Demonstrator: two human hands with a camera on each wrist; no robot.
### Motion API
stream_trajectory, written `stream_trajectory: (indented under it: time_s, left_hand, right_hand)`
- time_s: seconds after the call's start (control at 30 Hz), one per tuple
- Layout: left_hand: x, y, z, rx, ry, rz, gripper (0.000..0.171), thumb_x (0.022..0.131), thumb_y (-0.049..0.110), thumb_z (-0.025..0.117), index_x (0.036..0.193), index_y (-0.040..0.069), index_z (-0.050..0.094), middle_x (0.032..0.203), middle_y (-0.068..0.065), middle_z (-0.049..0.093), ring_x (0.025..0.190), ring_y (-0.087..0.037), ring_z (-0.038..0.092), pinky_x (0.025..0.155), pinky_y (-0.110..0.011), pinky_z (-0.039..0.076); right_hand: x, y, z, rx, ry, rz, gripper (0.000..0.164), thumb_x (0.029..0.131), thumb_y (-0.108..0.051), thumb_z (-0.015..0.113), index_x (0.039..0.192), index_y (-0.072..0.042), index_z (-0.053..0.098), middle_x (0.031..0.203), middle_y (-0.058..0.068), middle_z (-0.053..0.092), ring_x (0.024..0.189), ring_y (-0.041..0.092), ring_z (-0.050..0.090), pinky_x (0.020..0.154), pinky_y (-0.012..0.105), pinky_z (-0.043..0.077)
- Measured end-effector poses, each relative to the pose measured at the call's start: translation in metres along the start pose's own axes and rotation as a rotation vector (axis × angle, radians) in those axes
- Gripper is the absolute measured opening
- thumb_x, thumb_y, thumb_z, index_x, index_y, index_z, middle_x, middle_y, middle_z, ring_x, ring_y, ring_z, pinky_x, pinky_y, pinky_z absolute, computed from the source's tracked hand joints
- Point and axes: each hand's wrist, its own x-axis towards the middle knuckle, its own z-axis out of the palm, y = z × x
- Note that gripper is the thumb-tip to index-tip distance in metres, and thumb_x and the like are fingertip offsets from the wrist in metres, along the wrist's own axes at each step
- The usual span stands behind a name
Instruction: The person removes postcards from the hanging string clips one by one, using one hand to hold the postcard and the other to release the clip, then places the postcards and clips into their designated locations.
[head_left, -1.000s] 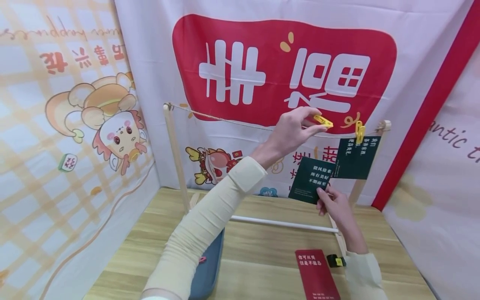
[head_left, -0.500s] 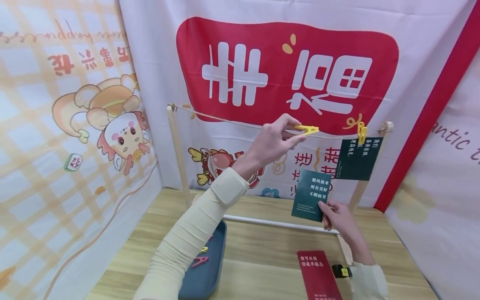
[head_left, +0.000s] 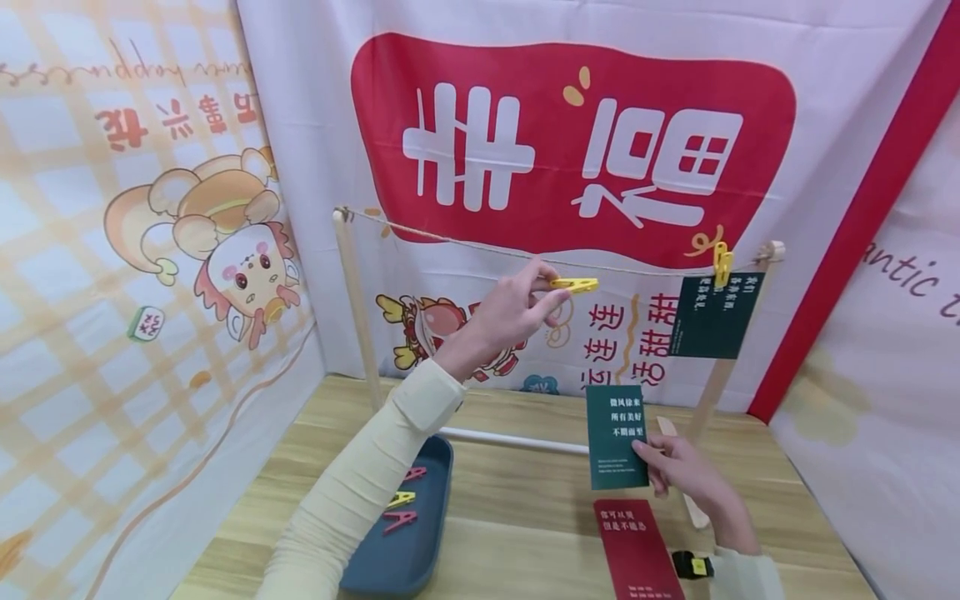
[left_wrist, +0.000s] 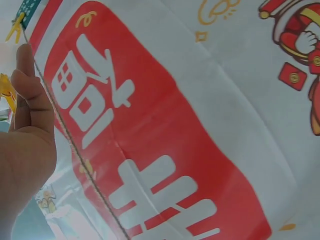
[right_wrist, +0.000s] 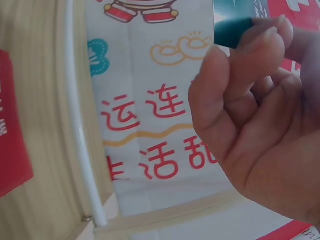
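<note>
My left hand (head_left: 517, 310) pinches a yellow clothespin (head_left: 574, 285) just below the string (head_left: 465, 243), its tip pointing right. The left wrist view shows part of that clothespin (left_wrist: 7, 91) beyond the fingers. Lower right, my right hand (head_left: 686, 468) holds a dark green card (head_left: 617, 437) with white writing by its right edge, thumb on the front. In the right wrist view only a corner of this card (right_wrist: 231, 25) shows past the curled fingers. Another dark green card (head_left: 712, 321) hangs at the string's right end from a second yellow clothespin (head_left: 722, 265).
A wooden frame (head_left: 356, 321) with a white crossbar (head_left: 517, 442) stands on the wood-grain table (head_left: 510, 542). At the left, a blue tray (head_left: 427, 546) holds pink and yellow clothespins (head_left: 402, 500). A red card (head_left: 639, 550) lies below the held card. Printed cloth hangs behind.
Both hands have come down, the left also moving leftward with its clothespin, away from the string's right part. The held green card is lower and more upright, apart from the hanging card.
</note>
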Motion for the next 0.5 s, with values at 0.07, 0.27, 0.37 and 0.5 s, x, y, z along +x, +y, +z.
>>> stream_trajectory:
  time_s: [0.07, 0.27, 0.37, 0.5]
  left_hand:
    - [-0.006, -0.007, -0.002, 0.009, -0.006, -0.022, 0.032, 0.096, 0.026, 0.063, 0.121, 0.013, 0.049, 0.121, -0.007, 0.066, 0.081, -0.015, 0.072, 0.063, -0.025, 0.056]
    - [-0.025, -0.02, -0.005, 0.042, -0.021, -0.042, 0.033, 0.095, 0.029, 0.064, 0.121, 0.016, 0.049, 0.119, -0.006, 0.068, 0.077, -0.006, 0.07, 0.062, -0.023, 0.056]
    - [-0.033, -0.026, -0.005, 0.053, -0.043, -0.032, 0.033, 0.095, 0.031, 0.064, 0.121, 0.015, 0.049, 0.118, -0.006, 0.069, 0.077, -0.007, 0.071, 0.057, -0.024, 0.055]
    - [-0.045, -0.037, -0.003, 0.061, -0.064, -0.051, 0.033, 0.096, 0.034, 0.063, 0.119, 0.016, 0.05, 0.115, -0.007, 0.071, 0.078, -0.012, 0.073, 0.052, -0.026, 0.052]
  right_hand:
    - [-0.001, 0.004, 0.001, 0.002, -0.026, 0.009, 0.048, 0.101, -0.04, 0.052, 0.121, 0.003, 0.059, 0.064, 0.004, 0.057, 0.055, 0.015, 0.055, 0.061, 0.03, 0.051]
    - [-0.004, 0.018, 0.001, 0.012, -0.104, 0.019, 0.047, 0.103, -0.04, 0.047, 0.117, 0.004, 0.06, 0.062, 0.0, 0.056, 0.054, 0.012, 0.055, 0.06, 0.027, 0.049]
    - [-0.006, 0.024, 0.0, 0.0, -0.145, 0.014, 0.046, 0.104, -0.039, 0.044, 0.112, 0.004, 0.06, 0.06, -0.001, 0.055, 0.052, 0.011, 0.054, 0.059, 0.028, 0.049]
    - [-0.008, 0.034, 0.001, 0.013, -0.199, 0.041, 0.042, 0.104, -0.038, 0.044, 0.108, 0.001, 0.059, 0.06, -0.001, 0.056, 0.053, 0.011, 0.056, 0.057, 0.027, 0.048]
